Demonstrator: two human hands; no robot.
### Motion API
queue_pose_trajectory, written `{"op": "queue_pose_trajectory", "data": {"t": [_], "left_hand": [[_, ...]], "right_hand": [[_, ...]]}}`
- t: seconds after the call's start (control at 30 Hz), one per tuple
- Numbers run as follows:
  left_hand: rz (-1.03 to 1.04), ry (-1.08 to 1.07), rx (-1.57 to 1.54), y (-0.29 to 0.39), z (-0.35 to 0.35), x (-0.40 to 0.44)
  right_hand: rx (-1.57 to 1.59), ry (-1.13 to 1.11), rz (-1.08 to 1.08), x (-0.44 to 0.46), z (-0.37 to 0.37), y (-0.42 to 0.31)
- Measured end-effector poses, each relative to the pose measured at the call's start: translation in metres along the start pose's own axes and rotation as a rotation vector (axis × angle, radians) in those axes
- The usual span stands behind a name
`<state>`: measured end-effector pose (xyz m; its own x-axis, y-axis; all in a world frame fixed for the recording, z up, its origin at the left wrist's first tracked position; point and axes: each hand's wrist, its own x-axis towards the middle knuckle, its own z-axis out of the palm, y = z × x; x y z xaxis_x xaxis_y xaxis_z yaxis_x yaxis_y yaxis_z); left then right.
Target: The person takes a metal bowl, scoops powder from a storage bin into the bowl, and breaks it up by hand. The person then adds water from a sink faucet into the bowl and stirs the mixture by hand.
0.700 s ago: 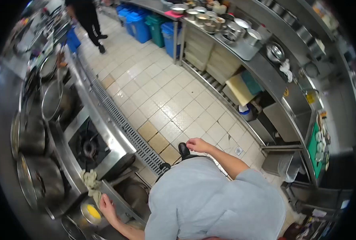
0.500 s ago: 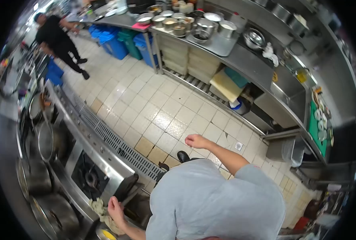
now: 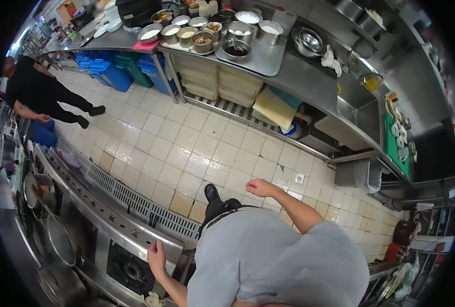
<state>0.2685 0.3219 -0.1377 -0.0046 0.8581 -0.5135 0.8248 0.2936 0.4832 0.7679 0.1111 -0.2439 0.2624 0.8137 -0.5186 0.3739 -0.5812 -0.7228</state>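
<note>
Stove burner (image 3: 131,269), black, square-set, at lower left, just beyond the left hand (image 3: 157,257); that hand overlaps the stove's front rail (image 3: 100,216) in view, contact uncertain, fingers held close together, tips too hidden to tell how far they fold. Right hand (image 3: 259,188): over the tiled floor (image 3: 186,153), fingers curled into a loose fist. Changed since the earlier frames: left hand now well apart from the pale cloth (image 3: 152,300), beside which it hung; yellow-filled bowl gone from view; co-worker in black (image 3: 38,92) farther left in the picture. Near the burner: deep pot (image 3: 61,286), contents unclear; round wire strainer (image 3: 62,240). Opposite counter: metal pots with white contents (image 3: 272,30), brown pieces (image 3: 203,42), and whitish round pieces; one bowl of dark liquid (image 3: 236,50) on a metal tray (image 3: 265,65). Beneath: blue bins (image 3: 107,74), green bin (image 3: 134,70). Far right: sink (image 3: 360,110); green board (image 3: 395,148) bearing small white dishes. Edges: slotted drain (image 3: 125,192) along the stove; walkway of floor tiles between it and the counter's legs.
</note>
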Motion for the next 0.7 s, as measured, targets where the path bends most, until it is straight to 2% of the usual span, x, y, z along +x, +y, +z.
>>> {"op": "queue_pose_trajectory", "data": {"t": [0.07,0.2,0.27,0.37,0.5,0.57,0.63,0.7], "left_hand": [[0.195,-0.043,0.059,0.058,-0.005,0.031],[0.338,-0.126,0.354,0.194,-0.02,0.08],[0.411,-0.107,0.399,0.241,-0.01,0.111],[0.634,-0.089,0.4,0.322,0.013,0.133],[0.806,-0.2,0.355,0.432,0.061,0.119],[0.901,-0.256,0.359,0.477,0.096,0.109],[1.005,-0.394,0.25,0.522,0.131,0.087],[1.041,-0.439,0.25,0.563,0.16,0.059]], "right_hand": [[-0.087,0.101,0.0,-0.006,-0.023,-0.02],[0.089,0.379,0.118,-0.022,-0.065,-0.03],[0.26,0.515,0.205,-0.036,-0.075,-0.022],[0.6,0.692,0.277,-0.066,-0.065,0.011],[0.798,0.836,0.389,-0.104,-0.036,0.048],[1.058,0.971,0.478,-0.123,-0.026,0.052],[1.115,1.058,0.479,-0.135,-0.025,0.061],[1.197,1.135,0.469,-0.142,-0.032,0.071]]}}
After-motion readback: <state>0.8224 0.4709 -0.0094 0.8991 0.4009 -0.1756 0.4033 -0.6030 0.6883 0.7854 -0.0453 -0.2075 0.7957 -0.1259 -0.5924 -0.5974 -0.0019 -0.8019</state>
